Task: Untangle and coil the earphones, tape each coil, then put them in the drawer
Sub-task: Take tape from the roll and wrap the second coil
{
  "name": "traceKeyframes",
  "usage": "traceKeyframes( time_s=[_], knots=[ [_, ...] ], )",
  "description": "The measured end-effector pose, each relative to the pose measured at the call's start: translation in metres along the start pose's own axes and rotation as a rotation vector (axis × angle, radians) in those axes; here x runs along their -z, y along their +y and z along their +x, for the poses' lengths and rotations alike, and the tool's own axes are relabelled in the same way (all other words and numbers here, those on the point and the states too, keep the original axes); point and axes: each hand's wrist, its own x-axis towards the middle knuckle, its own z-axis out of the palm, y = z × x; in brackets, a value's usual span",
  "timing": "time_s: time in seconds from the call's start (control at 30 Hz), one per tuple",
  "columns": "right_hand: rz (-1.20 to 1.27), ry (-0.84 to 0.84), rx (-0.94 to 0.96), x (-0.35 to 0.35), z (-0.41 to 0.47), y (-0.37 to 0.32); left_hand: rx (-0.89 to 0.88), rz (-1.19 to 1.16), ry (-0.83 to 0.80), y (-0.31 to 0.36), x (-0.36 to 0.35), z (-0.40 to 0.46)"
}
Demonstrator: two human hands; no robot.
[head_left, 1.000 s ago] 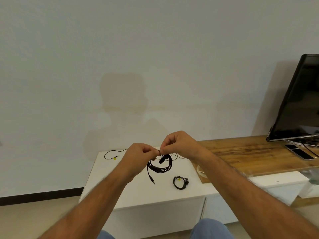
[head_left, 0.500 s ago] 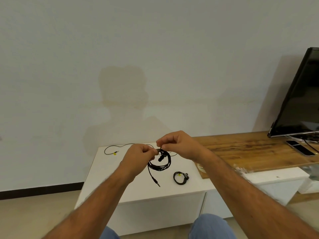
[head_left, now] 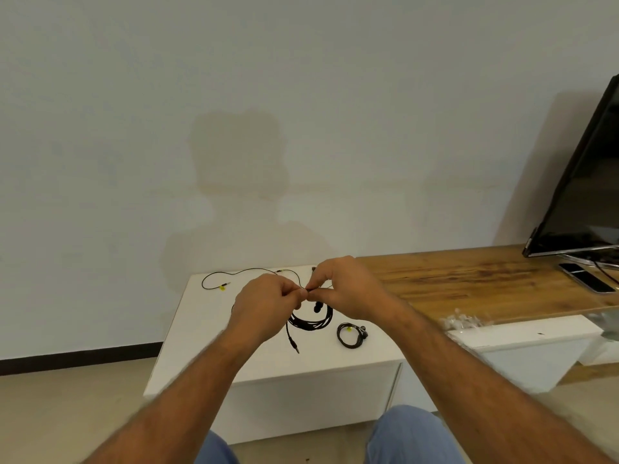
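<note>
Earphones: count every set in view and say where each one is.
3. One coil hangs from both hands' fingers over the white cabinet. A small taped coil lies right of it. An uncoiled one lies along the far edge. Others may be hidden behind the hands.

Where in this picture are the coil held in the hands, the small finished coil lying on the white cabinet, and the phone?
held coil (head_left: 311, 323), head view, lower curve of the hanging loops.
small finished coil (head_left: 348, 335), head view, left side of its ring.
phone (head_left: 588, 281), head view, middle of its screen.
</note>
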Motion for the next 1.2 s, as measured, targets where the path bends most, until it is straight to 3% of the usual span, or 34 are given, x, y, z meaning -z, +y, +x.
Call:
traceKeyframes(
  time_s=[0.5, 0.77, 1.0, 1.07, 1.2],
  knots=[
    [0.317, -0.134, -0.197, -0.049, 0.005, 0.045, 0.176, -0.352, -0.132, -0.050, -0.046, 0.025],
    [0.231, -0.105, -0.220, -0.098, 0.016, 0.068, 0.365, -0.518, -0.187, -0.084, -0.088, 0.049],
    [0.183, -0.162, -0.229, -0.132, 0.030, 0.095, 0.369, -0.494, -0.203, -0.111, -0.114, 0.068],
    [0.248, -0.140, -0.278, -0.143, 0.030, 0.110, 0.344, -0.467, -0.204, -0.119, -0.119, 0.077],
    [0.602, -0.042, -0.439, -0.162, 0.021, 0.136, 0.310, -0.496, -0.322, -0.138, -0.126, 0.091]
  ],
)
